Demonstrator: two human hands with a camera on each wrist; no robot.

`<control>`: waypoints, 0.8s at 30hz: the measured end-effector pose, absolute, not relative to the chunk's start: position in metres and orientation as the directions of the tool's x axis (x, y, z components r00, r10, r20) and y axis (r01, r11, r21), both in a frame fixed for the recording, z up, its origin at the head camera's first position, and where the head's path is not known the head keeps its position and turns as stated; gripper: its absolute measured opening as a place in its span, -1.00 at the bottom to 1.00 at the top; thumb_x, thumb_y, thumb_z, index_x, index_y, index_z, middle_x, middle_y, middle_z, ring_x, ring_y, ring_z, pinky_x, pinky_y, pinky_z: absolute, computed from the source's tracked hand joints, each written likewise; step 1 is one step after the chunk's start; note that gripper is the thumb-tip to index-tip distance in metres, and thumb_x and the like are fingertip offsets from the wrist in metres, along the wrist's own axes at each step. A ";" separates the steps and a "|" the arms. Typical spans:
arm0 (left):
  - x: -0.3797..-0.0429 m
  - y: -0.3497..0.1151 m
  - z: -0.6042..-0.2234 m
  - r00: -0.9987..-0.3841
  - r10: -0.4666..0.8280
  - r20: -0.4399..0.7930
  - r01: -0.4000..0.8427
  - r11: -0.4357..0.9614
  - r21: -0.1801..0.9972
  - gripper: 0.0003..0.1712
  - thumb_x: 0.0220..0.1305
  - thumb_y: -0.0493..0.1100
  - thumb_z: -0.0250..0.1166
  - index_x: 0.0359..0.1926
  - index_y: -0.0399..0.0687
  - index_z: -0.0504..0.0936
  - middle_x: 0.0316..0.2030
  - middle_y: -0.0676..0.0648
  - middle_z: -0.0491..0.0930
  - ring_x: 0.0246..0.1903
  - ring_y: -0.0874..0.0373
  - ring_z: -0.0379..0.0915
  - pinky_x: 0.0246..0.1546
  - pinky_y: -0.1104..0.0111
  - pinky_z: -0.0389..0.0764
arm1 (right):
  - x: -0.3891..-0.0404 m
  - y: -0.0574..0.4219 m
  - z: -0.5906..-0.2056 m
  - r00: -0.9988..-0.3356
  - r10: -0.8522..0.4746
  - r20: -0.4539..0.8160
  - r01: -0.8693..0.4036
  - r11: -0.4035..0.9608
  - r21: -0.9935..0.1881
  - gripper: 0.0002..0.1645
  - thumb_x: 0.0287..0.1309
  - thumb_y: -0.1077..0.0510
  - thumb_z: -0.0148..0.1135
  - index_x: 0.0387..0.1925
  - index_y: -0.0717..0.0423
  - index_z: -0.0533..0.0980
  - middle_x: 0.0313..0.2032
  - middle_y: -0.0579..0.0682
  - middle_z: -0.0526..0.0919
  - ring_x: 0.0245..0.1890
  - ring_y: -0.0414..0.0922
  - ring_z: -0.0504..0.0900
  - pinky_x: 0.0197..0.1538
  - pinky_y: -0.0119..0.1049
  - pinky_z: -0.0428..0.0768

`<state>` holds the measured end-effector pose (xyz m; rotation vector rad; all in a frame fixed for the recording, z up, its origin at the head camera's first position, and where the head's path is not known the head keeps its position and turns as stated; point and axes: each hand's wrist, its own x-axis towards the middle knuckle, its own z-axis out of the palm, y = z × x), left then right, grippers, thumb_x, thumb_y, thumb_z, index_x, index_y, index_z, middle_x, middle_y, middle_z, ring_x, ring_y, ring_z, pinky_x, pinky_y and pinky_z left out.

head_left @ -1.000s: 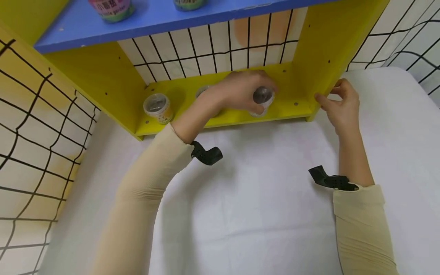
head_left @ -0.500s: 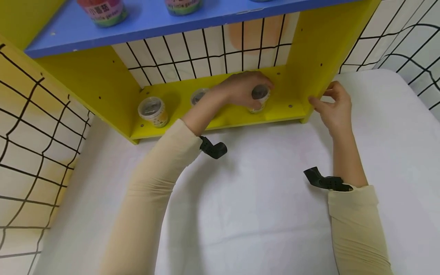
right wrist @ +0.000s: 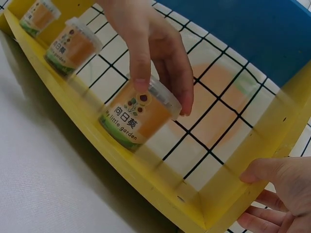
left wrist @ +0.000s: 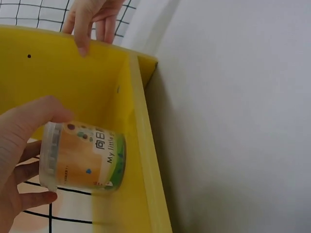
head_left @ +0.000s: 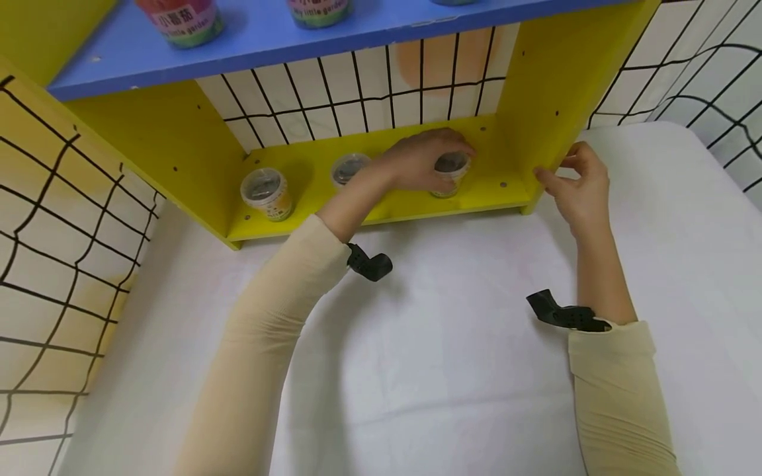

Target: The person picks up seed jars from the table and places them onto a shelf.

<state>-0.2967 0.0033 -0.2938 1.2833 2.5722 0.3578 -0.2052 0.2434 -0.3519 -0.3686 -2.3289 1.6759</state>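
A clear-lidded plastic cup with an orange label stands upright on the yellow bottom shelf, towards its right end. My left hand holds it around the lid. In the left wrist view, the thumb is on one side of the cup and the fingers are on the other. Sunflowers and "My little garden" show on the label. My right hand pinches the front edge of the right side panel, thumb inside and fingers outside.
Two similar cups stand further left, one near the left panel and a middle cup partly behind my left forearm. Several colourful tubs, including a red one, sit on the blue upper shelf. Black wire grid backs the unit.
The cup in my left hand has come down from a slight tilt to upright on the bottom shelf. The head view has shifted a little. My right hand keeps its hold on the panel.
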 end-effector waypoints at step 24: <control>-0.218 -0.114 -0.325 -0.732 0.571 0.372 0.675 0.535 0.508 -0.35 0.09 0.16 0.29 0.23 0.23 0.41 0.28 0.06 0.27 0.29 0.23 0.07 0.28 0.16 0.13 | -0.204 0.240 -0.348 -0.940 0.341 0.015 0.113 0.353 -0.929 -0.61 0.13 0.04 0.20 0.01 -0.22 0.35 -0.10 -0.22 0.35 -0.32 -0.39 0.52 -0.31 -0.69 0.47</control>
